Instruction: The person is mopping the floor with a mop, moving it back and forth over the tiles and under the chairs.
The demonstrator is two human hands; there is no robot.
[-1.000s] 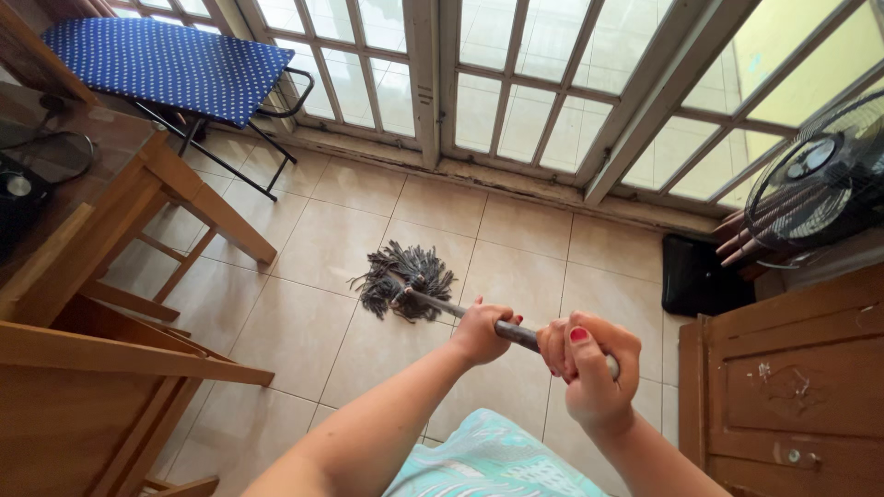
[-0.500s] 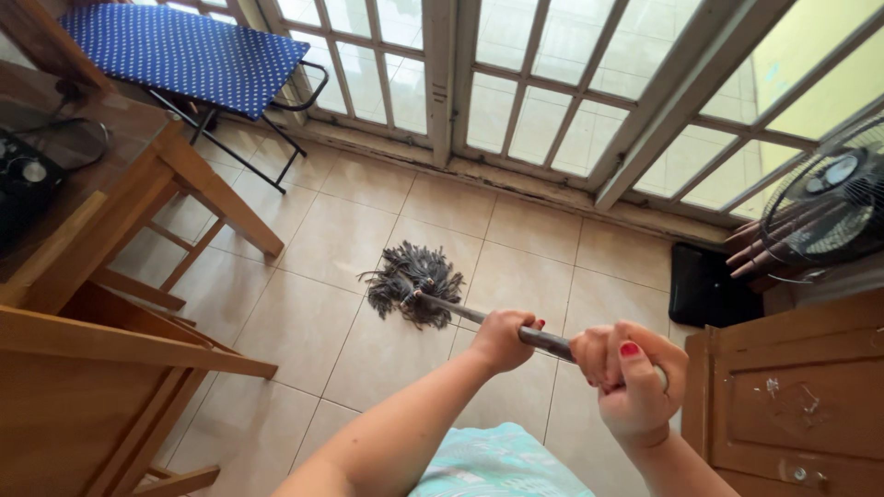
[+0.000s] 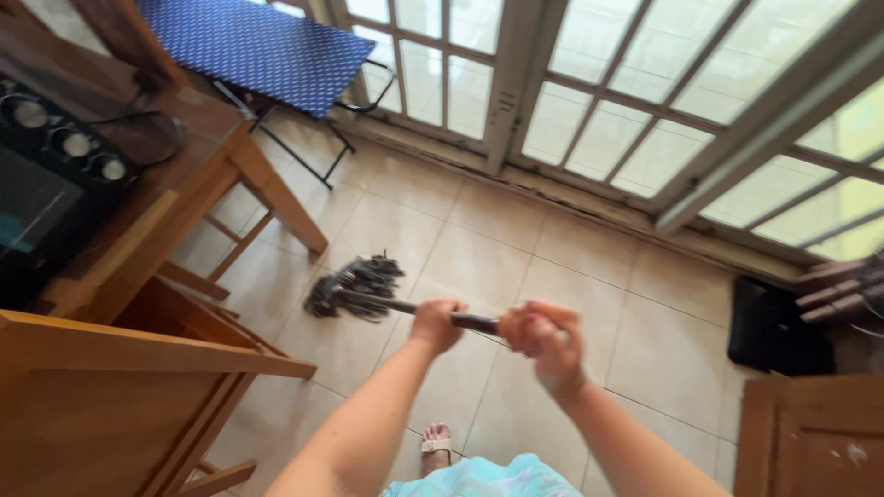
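Observation:
I hold a mop with both hands over a beige tiled floor (image 3: pixel 589 304). My left hand (image 3: pixel 436 324) grips the dark metal mop handle (image 3: pixel 471 322) lower down. My right hand (image 3: pixel 545 342), with red nails, grips the handle's upper end. The dark grey stringy mop head (image 3: pixel 354 287) lies on the tiles to the left, close to the wooden table leg (image 3: pixel 276 198). My foot in a sandal (image 3: pixel 436 444) shows below my arms.
A wooden table (image 3: pixel 138 230) with a black appliance (image 3: pixel 41 184) stands at left, a wooden chair back (image 3: pixel 138 368) in front. A blue dotted ironing board (image 3: pixel 267 51) leans by the glass doors (image 3: pixel 571 110). A black mat (image 3: pixel 773 327) and wooden cabinet (image 3: pixel 810 433) are at right.
The mop head has swept left toward the table leg, and both hands moved left with the handle. The view has shifted, so the fan at right is mostly out of frame.

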